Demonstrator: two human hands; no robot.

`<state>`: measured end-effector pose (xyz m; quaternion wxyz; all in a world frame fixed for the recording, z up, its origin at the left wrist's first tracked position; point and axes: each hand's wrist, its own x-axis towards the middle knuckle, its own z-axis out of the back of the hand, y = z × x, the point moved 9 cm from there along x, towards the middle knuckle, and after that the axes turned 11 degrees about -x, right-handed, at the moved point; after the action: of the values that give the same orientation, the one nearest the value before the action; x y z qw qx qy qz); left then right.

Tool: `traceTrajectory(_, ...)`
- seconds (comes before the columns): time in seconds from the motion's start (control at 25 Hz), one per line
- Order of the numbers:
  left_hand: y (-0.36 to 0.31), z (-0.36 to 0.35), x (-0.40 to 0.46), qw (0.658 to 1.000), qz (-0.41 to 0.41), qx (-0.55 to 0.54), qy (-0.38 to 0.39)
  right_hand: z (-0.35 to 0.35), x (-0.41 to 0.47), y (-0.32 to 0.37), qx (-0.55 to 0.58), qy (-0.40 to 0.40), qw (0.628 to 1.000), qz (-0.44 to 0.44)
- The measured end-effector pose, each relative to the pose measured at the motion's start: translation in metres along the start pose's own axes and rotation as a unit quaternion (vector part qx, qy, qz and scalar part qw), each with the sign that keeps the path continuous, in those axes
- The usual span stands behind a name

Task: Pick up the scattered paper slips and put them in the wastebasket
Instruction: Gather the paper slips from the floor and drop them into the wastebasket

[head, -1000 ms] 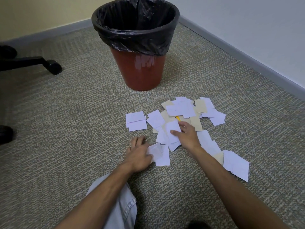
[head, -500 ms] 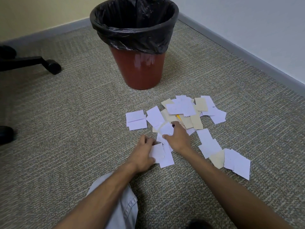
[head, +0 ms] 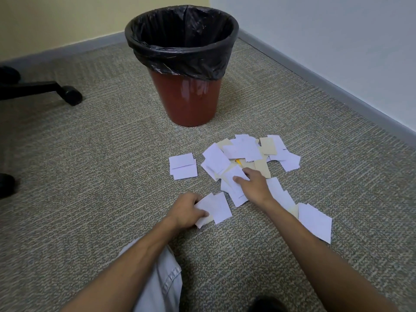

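Paper slips (head: 244, 154) lie scattered on the carpet (head: 101, 176), nearest a white pair (head: 315, 221) by the right forearm. The left hand (head: 185, 212) grips a small bundle (head: 213, 209) in curled fingers; just beyond, the right hand (head: 253, 186) pinches one white slip (head: 235, 180) in the pile. Farther back stands the wastebasket (head: 188, 97), black-lined, well apart from the slips.
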<state>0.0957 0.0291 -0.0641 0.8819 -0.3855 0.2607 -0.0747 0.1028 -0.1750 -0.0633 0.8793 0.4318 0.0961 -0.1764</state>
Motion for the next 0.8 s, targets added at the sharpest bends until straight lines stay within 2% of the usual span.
traceTrajectory(0.2,-0.008,0.026,-0.008,0.991,-0.016,-0.123,-0.058,0.050,-0.016,0.019,0.029,-0.064,0.996,0.055)
traceTrajectory(0.36,-0.032,0.072,-0.011,0.961,-0.032,-0.237,-0.135,0.096,-0.023,0.056,0.068,-0.094,0.990,0.081)
traceTrajectory(0.52,-0.102,0.159,0.005,0.917,-0.096,-0.326,-0.211,0.160,-0.014,0.138,0.093,-0.145,0.976,0.131)
traceTrajectory(0.68,-0.180,0.254,0.028,0.874,-0.179,-0.339,-0.297,0.214,0.017,0.243,0.102,-0.186,0.956,0.201)
traceTrajectory(0.8,-0.215,0.305,0.052,0.859,-0.209,-0.315,-0.346,0.227,0.046,0.310,0.071,-0.198,0.948,0.239)
